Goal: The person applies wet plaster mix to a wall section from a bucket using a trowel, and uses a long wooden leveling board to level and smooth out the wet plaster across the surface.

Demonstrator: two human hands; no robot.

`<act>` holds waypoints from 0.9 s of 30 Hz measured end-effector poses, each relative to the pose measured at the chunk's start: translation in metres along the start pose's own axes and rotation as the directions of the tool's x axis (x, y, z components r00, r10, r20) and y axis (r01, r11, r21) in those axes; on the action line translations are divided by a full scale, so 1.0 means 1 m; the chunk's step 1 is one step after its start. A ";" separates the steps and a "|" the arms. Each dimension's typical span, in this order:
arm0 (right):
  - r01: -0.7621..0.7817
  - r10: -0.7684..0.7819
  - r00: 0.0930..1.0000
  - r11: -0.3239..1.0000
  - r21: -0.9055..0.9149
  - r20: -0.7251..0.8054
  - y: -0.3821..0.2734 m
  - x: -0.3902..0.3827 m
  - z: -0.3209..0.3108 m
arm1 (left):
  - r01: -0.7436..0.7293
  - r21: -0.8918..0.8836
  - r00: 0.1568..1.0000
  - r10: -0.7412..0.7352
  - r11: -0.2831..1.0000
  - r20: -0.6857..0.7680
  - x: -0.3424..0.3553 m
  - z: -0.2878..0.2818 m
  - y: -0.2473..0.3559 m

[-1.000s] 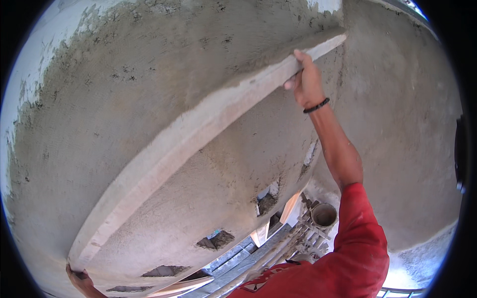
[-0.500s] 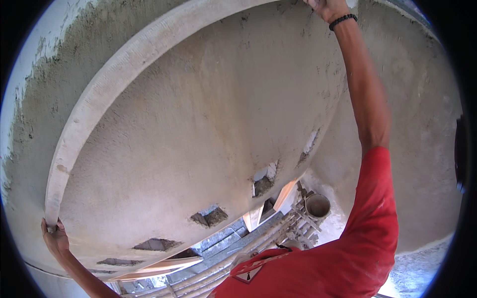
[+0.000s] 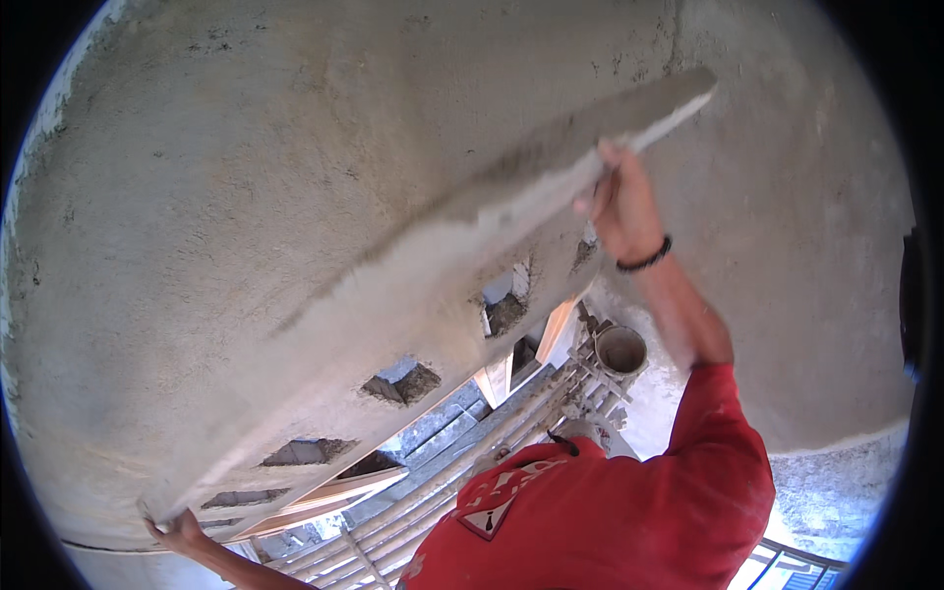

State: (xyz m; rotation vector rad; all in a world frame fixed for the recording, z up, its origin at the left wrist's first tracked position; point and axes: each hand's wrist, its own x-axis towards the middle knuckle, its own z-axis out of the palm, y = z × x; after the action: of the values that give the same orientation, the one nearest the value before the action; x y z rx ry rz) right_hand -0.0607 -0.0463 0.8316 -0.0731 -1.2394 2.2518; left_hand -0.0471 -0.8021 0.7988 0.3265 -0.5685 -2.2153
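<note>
Here, the left hand (image 3: 179,535) clasps the lower-left end of a long, pale board (image 3: 433,258), while the right hand (image 3: 629,214), well apart from it, grips the board nearer its upper-right end. The board slants across a grey plastered wall (image 3: 226,167), above rough openings (image 3: 401,383), and a bucket (image 3: 620,351) sits lower down.

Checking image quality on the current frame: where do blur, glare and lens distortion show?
Head view: the long board is blurred, likely from motion, as are the right hand and forearm; head view: the bucket reads comparatively crisp; head view: the pale surface at lower right is bright, partly washed out; head view: the fisheye rim leaves black corners.
</note>
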 end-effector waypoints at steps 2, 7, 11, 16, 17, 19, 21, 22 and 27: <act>-0.119 0.120 0.992 0.992 0.042 -0.033 0.041 -0.035 -0.025 | -0.029 0.142 0.998 0.021 0.989 0.061 0.018 -0.051 0.009; -0.384 0.400 0.911 0.912 0.144 -0.105 0.116 -0.113 -0.083 | 0.064 0.164 0.991 -0.043 0.984 -0.126 0.018 -0.099 -0.001; -0.563 0.595 0.794 0.797 0.217 -0.123 0.163 -0.158 -0.138 | 0.122 0.277 0.992 -0.120 0.953 -0.023 -0.010 -0.107 0.013; -0.638 0.687 0.716 0.717 0.282 -0.126 0.201 -0.196 -0.188 | 0.083 0.346 0.997 -0.082 0.935 -0.017 -0.012 -0.101 0.017; -0.626 0.684 0.717 0.717 0.307 -0.135 0.207 -0.199 -0.195 | 0.068 0.353 0.997 -0.071 0.933 -0.002 -0.016 -0.093 0.010; -0.600 0.684 0.711 0.711 0.366 -0.165 0.211 -0.210 -0.204 | 0.062 0.366 0.997 -0.078 0.929 0.028 -0.026 -0.078 0.006; -0.576 0.700 0.692 0.682 0.451 -0.176 0.221 -0.214 -0.218 | 0.044 0.364 0.994 -0.078 0.930 0.079 -0.049 -0.052 -0.005; -0.558 0.707 0.682 0.668 0.493 -0.187 0.226 -0.215 -0.230 | 0.033 0.355 0.990 -0.078 0.934 0.115 -0.073 -0.030 -0.015; -0.522 0.654 0.754 0.654 0.548 -0.062 0.227 -0.226 -0.278 | -0.112 0.321 0.901 -0.040 0.940 0.431 -0.179 0.025 -0.047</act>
State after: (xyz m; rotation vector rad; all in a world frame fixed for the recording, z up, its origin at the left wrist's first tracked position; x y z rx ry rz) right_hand 0.1131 -0.0411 0.4446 -0.6435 -0.4725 2.9448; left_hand 0.0274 -0.6307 0.8052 -0.0125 -1.1980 -2.1542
